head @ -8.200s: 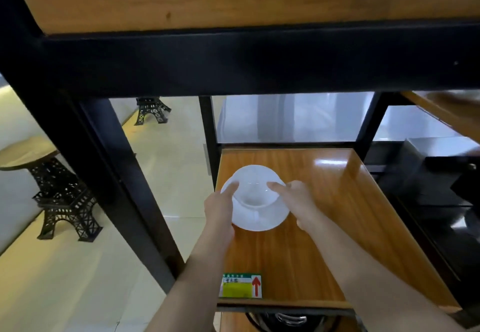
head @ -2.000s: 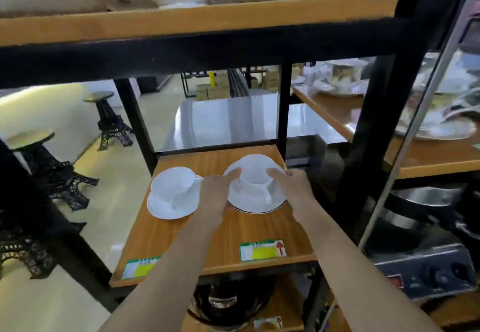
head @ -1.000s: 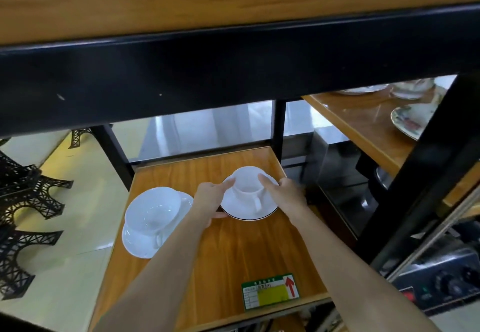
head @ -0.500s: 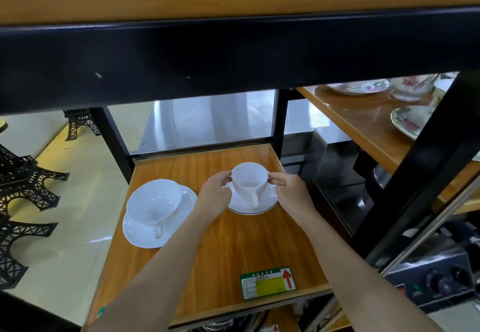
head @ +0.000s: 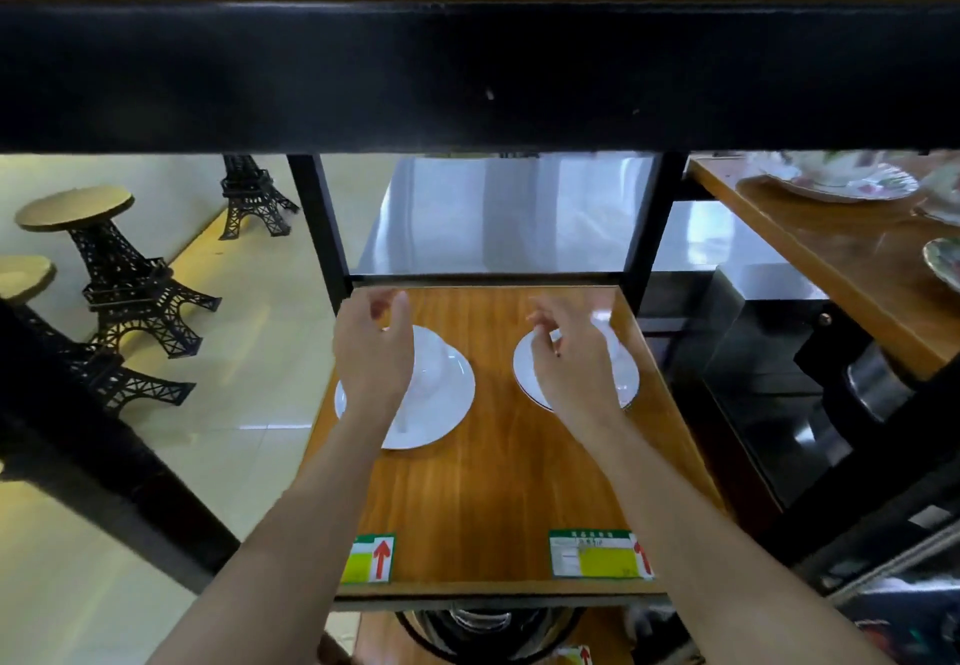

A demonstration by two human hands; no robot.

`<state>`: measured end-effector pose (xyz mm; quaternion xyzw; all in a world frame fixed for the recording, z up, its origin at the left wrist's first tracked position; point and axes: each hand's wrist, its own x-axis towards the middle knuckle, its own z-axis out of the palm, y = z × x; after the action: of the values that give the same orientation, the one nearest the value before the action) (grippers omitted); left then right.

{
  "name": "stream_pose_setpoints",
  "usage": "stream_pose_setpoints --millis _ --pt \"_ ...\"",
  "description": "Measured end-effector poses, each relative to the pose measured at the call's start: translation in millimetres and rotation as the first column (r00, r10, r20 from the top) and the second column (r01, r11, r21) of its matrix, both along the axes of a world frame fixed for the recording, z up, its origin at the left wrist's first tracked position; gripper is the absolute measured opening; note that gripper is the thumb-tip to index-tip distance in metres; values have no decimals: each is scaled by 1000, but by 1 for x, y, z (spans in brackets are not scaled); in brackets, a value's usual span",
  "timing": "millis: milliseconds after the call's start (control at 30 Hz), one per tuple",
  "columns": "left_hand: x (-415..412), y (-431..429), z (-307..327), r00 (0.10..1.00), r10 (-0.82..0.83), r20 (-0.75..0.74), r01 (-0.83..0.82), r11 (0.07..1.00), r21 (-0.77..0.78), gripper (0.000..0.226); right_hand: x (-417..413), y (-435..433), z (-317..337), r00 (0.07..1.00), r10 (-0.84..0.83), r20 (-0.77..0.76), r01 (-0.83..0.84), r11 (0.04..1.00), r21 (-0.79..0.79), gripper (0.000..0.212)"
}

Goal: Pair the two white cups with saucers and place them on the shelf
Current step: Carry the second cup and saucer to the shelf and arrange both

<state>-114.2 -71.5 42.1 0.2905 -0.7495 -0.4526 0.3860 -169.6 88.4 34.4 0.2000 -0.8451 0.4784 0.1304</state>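
Note:
Two white saucers rest side by side on the wooden shelf. The left saucer carries a white cup, mostly hidden behind my left hand. The right saucer has a thin dark rim; its cup is almost fully covered by my right hand. Both hands hover above the sets with fingers spread and curled, holding nothing. Whether the fingertips touch the cups cannot be told.
A thick black beam of the shelf above crosses the top of the view. Black posts frame the shelf's back. Price labels sit at the front edge. Patterned dishes lie on a shelf to the right; tower-shaped stools stand left.
Both hands have let go of the right cup and saucer. My left hand has shifted left over the other set, and my view has dropped and turned to face the shelf squarely.

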Motion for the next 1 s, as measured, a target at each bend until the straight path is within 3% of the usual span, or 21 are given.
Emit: stream_pose_setpoints --millis 100,200,333,467,767,900,1000 --pt "16 -20 -19 995 53 85 -65 986 150 38 11 -27 -14 978 129 166 -135 990 28 35" --pt "29 -34 -37 991 -15 133 -28 950 311 46 19 -44 -25 883 245 401 -262 965 -14 48" --pt "38 -39 -45 987 -103 122 36 889 456 48 24 -52 -30 784 283 552 -293 953 -72 60" --pt "39 -38 -47 982 -123 146 44 890 454 28 26 -55 -29 779 300 551 -304 949 -87 59" --pt "37 -41 -53 976 -176 127 105 895 434 26 28 -57 -27 769 316 556 -294 947 -132 58" --pt "39 -44 -53 983 -125 131 69 927 368 36 29 -57 -34 861 159 484 -144 987 -67 46" --pt "45 -48 -58 971 26 239 -97 953 289 46 29 -51 -38 923 -25 383 19 1000 21 35"
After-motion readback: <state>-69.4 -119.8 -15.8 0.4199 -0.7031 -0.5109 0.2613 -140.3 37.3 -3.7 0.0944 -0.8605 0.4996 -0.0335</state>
